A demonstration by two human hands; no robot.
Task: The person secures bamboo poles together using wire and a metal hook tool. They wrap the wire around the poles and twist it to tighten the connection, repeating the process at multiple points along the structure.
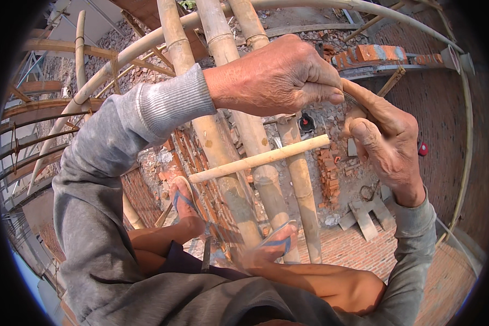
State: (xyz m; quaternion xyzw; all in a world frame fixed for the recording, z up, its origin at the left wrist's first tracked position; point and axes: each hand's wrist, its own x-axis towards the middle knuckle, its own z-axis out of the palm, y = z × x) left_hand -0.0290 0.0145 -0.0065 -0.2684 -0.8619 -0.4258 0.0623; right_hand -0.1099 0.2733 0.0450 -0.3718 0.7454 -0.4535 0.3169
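My left hand (288, 76) reaches across from the left, closed in a pinch with its knuckles up. My right hand (388, 136) meets it at the fingertips, its fingers curled and the thumb bent inward. A few thin strands, perhaps wire, show faintly between the two hands; what they grip is mostly hidden. Below them a pale round wooden stick (261, 158) lies slantwise across three thick bamboo poles (266, 187), touching neither hand. My feet, in flip-flops (185, 200) with blue straps, rest at the poles.
Far below are broken bricks and rubble, a brick pile (328, 176) and several grey boards (367, 217). A long curved bamboo pole (133, 51) crosses the far side. Rusty bars (35, 133) run at the left. A brick wall top (380, 54) stands at far right.
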